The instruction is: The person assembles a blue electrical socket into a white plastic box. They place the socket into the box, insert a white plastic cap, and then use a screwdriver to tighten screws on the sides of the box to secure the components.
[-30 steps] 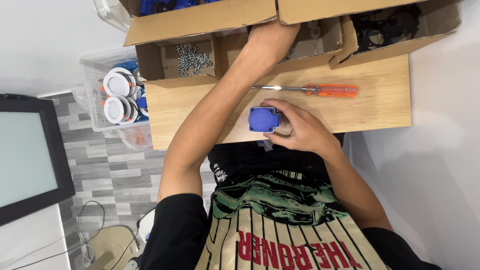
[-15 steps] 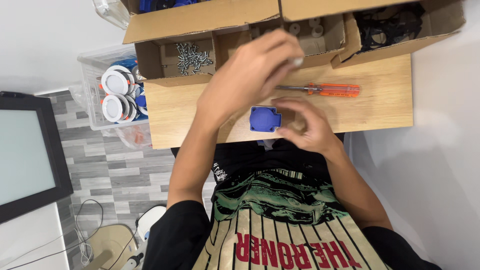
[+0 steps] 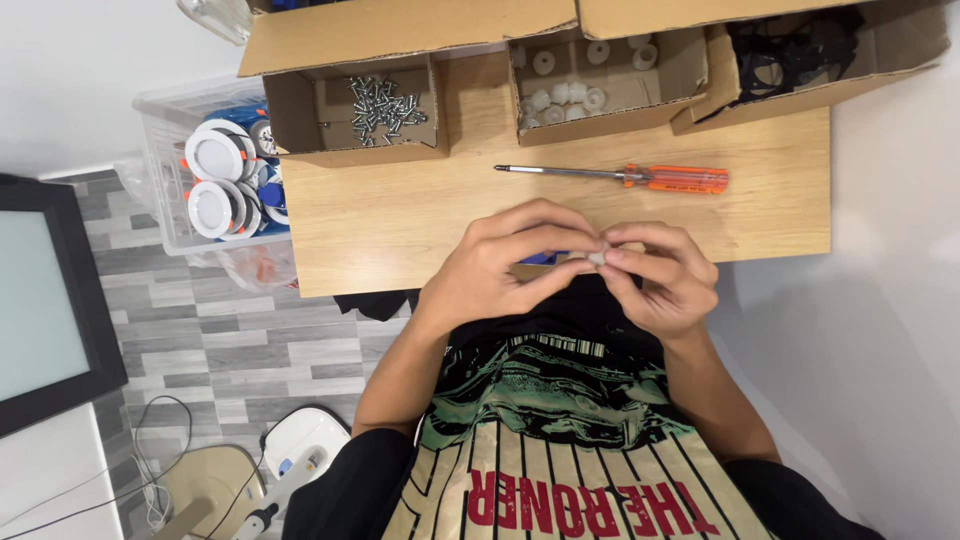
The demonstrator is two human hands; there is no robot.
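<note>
From where I watch, both hands meet at the near edge of the wooden table [image 3: 400,215], fingertips together. My left hand [image 3: 500,265] is curled, thumb and fingers pinched toward the right hand [image 3: 660,275], which is curled the same way. Between the fingertips sits a small white part [image 3: 597,257] — round-looking, plastic, mostly covered by the fingers, so I cannot make out its full shape. Just under the left fingers a sliver of a blue part [image 3: 545,258] shows; the hands hide nearly all of it, and I cannot tell whether it rests on the table or is held.

Beyond the hands, well apart from them, an orange-handled screwdriver [image 3: 640,177] lies flat across the table, its slim metal shaft pointing left. Behind it stand open cardboard boxes: one on the left [image 3: 300,110] with a loose heap of small silver screws [image 3: 385,100], one in the middle [image 3: 690,70] with white round plastic pieces [image 3: 560,92], and one at the right [image 3: 900,45] holding something black and tangled that I cannot identify.

Off the table's left edge stands a clear plastic bin [image 3: 165,160] with round white discs [image 3: 215,155] and blue parts piled in it. The floor [image 3: 230,350] is grey plank-pattern; a dark-framed panel [image 3: 45,300] leans at the far left — smooth and pale inside the frame. The tabletop is smooth, light wood grain.
</note>
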